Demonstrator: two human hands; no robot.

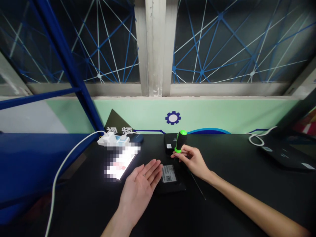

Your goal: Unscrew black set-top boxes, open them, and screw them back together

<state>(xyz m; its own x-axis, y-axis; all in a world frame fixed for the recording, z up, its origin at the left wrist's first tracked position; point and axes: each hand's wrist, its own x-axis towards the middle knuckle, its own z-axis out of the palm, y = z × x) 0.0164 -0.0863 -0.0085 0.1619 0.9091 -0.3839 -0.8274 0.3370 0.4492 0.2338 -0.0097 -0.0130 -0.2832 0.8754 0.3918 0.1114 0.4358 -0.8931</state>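
My left hand (140, 189) lies palm up with its fingers stretched out flat. A tiny metallic speck (144, 175), perhaps a screw, rests near the base of its fingers. Close to these fingertips is a flat black device (172, 187) bearing a white printed label (169, 173). My right hand (194, 161) pinches a black and green screwdriver (181, 141) just below its bright green collar, the handle pointing up. Most of the shaft and the tip are hidden by the fingers. Behind the screwdriver stands a black box (170, 141) with a small white sticker.
A lit phone (123, 161), partly blurred, lies left of the device. Behind it is a white power strip (113, 140) with plugs and a cable (55, 177) trailing left. A thin dark rod (198, 186) lies below my right hand. Another black device (287, 156) is at far right.
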